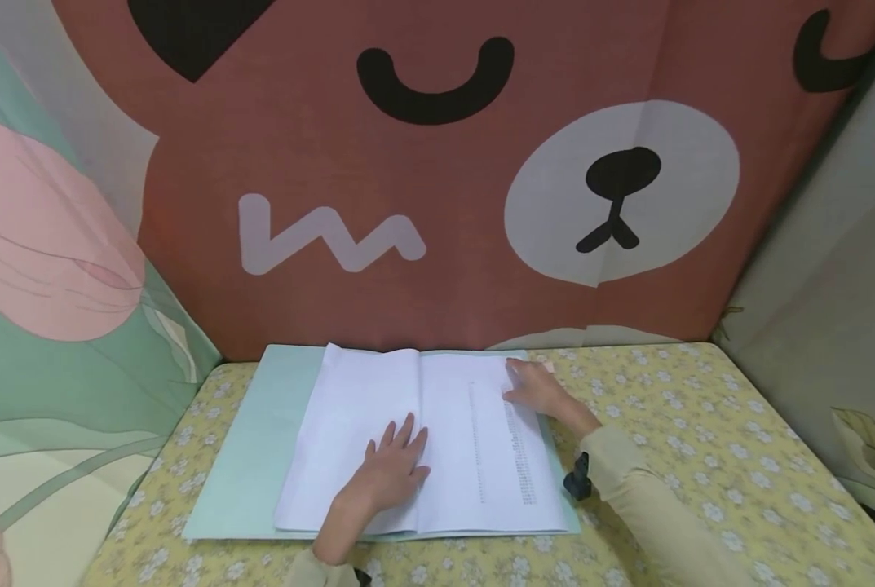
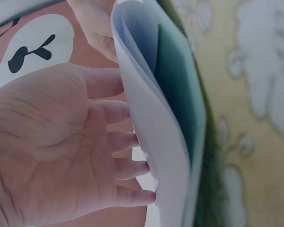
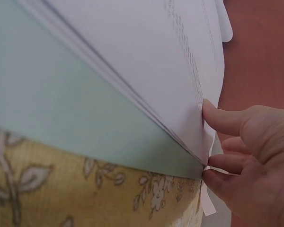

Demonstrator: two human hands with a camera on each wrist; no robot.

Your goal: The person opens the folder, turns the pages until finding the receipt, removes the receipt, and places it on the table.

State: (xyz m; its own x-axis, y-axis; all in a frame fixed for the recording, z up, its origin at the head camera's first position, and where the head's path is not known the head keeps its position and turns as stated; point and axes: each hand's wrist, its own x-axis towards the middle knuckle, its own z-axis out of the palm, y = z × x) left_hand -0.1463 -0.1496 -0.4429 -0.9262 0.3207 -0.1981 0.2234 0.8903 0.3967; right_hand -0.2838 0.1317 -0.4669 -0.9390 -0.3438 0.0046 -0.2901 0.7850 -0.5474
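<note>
An open pale-green folder lies on the table with white paper pages spread in it; the right-hand page carries columns of small print. My left hand rests on the pages near the centre fold, fingers straight and spread. In the left wrist view its fingertips touch the paper, which curves up at the fold. At the top right corner my right hand pinches the page edge. The right wrist view shows its thumb on the printed side and other fingers at the sheets' edge.
A yellow floral cloth covers the table. A pinkish tab sticks out by the folder's top right corner. Behind the table hangs a reddish-brown curtain with a bear face, and a green and pink printed curtain hangs at the left.
</note>
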